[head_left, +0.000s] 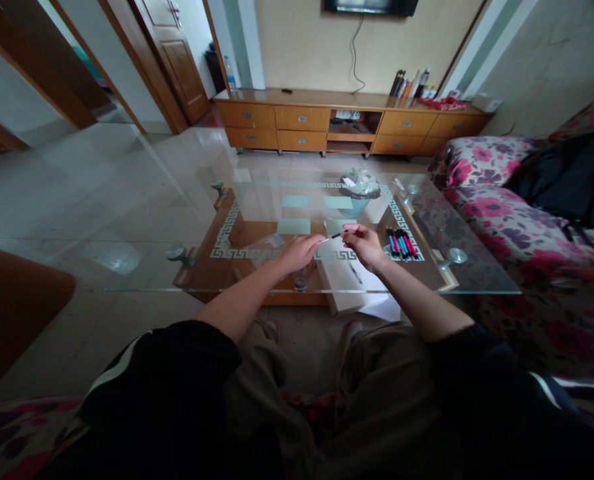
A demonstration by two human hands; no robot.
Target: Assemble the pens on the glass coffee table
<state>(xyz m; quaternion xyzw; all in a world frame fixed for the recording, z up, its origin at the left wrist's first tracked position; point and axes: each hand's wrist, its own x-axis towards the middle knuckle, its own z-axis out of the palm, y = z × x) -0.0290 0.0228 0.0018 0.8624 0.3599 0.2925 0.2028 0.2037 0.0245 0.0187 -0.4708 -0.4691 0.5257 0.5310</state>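
Observation:
Over a glass coffee table [141, 267], my left hand [301, 252] and my right hand [363, 245] hold a thin pen [331, 237] between them. Each hand is closed on one end of it, the dark tip pointing toward the right hand. Several pale green paper squares [295, 201] lie on the glass just beyond the hands. A bunch of coloured markers [401, 243] lies to the right of my right hand.
A white box and sheet [347, 293] sit under my right wrist. A small basket of crumpled paper [357, 193] stands at the far side. A floral sofa [497, 200] is on the right, a wooden TV cabinet [301, 120] beyond, a brown armrest [11, 300] on the left.

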